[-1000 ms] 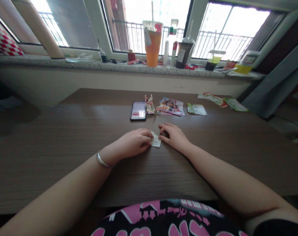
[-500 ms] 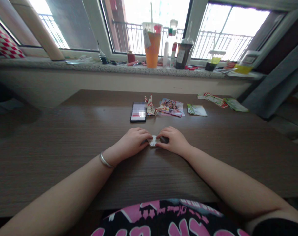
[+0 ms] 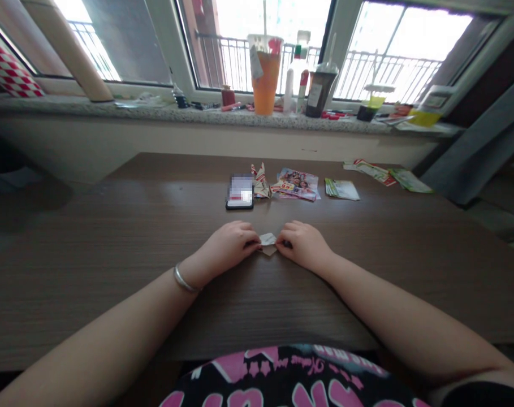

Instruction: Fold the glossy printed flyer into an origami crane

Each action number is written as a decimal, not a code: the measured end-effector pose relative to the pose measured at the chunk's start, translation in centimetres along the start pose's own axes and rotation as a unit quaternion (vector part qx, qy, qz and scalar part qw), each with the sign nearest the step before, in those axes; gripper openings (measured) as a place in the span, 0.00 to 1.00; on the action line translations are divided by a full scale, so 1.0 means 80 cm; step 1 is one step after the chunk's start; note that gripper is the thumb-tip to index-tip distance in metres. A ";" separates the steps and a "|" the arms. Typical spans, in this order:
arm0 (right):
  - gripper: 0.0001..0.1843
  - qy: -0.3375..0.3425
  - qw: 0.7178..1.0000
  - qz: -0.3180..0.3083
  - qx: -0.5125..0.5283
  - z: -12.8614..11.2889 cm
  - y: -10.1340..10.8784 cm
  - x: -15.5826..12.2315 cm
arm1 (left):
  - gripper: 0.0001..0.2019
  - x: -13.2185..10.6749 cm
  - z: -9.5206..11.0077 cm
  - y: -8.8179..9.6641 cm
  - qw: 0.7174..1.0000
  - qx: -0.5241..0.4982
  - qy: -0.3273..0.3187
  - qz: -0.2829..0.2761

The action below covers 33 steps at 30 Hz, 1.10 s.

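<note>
A small piece of folded paper (image 3: pixel 268 239), pale with a tan lower flap, is held just above or on the brown table (image 3: pixel 112 226) in front of me. My left hand (image 3: pixel 233 244) pinches its left edge between thumb and fingers. On the right edge, my right hand (image 3: pixel 303 244) has the same kind of pinch, its fingers curled. Both fingertips partly cover the paper's sides. Beyond the hands lie a phone (image 3: pixel 240 192) with a lit, blurred screen and a folded paper figure (image 3: pixel 262 183) with red markings.
Colourful leaflets (image 3: pixel 301 183) lie right of the figure, then a stack of green-white papers (image 3: pixel 341 189) and more paper strips (image 3: pixel 375 171). On the windowsill (image 3: pixel 155 114) stand a large cup of orange drink (image 3: pixel 265 79), a dark drink cup (image 3: pixel 320 93) and bottles.
The paper's shape between my hands has altered: a pointed tan flap now shows below the white part. My right hand has shifted slightly right, its thumb and fingers closer together.
</note>
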State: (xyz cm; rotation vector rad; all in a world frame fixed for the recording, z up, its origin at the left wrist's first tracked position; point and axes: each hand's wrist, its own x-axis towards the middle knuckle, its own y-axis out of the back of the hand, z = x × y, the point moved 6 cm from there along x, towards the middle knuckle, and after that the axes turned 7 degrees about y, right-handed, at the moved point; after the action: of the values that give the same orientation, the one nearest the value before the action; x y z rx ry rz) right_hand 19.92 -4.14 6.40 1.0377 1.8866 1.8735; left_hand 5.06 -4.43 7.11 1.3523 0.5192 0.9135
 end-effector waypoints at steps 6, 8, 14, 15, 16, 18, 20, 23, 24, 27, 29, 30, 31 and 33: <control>0.04 -0.106 0.991 -0.011 0.077 0.019 -0.005 -0.007 | 0.07 0.002 0.009 -0.008 0.999 0.046 0.016 -0.005; 0.04 -0.117 0.988 -0.014 0.096 0.023 -0.006 -0.009 | 0.07 0.002 0.010 -0.009 0.998 0.050 0.024 -0.007; 0.06 -0.118 0.989 -0.021 0.084 0.024 -0.003 -0.013 | 0.07 0.001 0.009 -0.008 0.997 0.040 0.063 -0.017; 0.05 -0.113 0.991 -0.022 0.073 0.022 -0.001 -0.014 | 0.08 0.001 0.010 -0.007 0.997 0.039 0.065 -0.017; 0.05 -0.108 0.992 -0.025 0.061 0.020 0.000 -0.014 | 0.08 0.001 0.010 -0.007 0.997 0.038 0.067 -0.017; 0.06 -0.097 0.994 -0.032 0.036 0.017 0.002 -0.014 | 0.07 0.002 0.012 -0.008 0.997 0.033 0.070 -0.018; 0.06 -0.089 0.995 -0.039 0.027 0.016 0.001 -0.014 | 0.06 0.002 0.012 -0.008 0.997 0.022 0.070 -0.010; 0.06 -0.087 0.994 -0.038 0.055 0.021 -0.004 -0.015 | 0.06 0.002 0.011 -0.011 0.998 0.000 0.061 0.007; 0.05 -0.088 0.993 -0.034 0.068 0.025 -0.005 -0.015 | 0.07 0.002 0.009 -0.013 0.998 -0.007 0.059 0.012; 0.05 -0.081 0.993 -0.010 0.091 0.034 -0.008 -0.018 | 0.10 0.004 0.005 -0.019 0.998 -0.037 0.055 0.013; 0.06 -0.070 0.992 0.005 0.103 0.040 -0.009 -0.019 | 0.11 0.007 0.003 -0.022 0.997 -0.063 0.052 0.009; 0.06 -0.065 0.992 0.011 0.109 0.042 -0.010 -0.019 | 0.11 0.008 0.002 -0.024 0.996 -0.073 0.052 0.004; 0.06 -0.060 0.991 0.017 0.115 0.043 -0.011 -0.020 | 0.11 0.009 0.002 -0.026 0.995 -0.082 0.054 0.001; 0.04 -0.054 0.991 0.033 0.119 0.046 -0.013 -0.020 | 0.11 0.011 0.000 -0.027 0.994 -0.091 0.062 -0.001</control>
State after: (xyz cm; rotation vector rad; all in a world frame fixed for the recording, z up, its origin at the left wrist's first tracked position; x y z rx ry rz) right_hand 23.16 -2.33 4.57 1.2634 2.0716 1.6162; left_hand 6.14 -3.63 5.16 1.1346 0.5183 1.0225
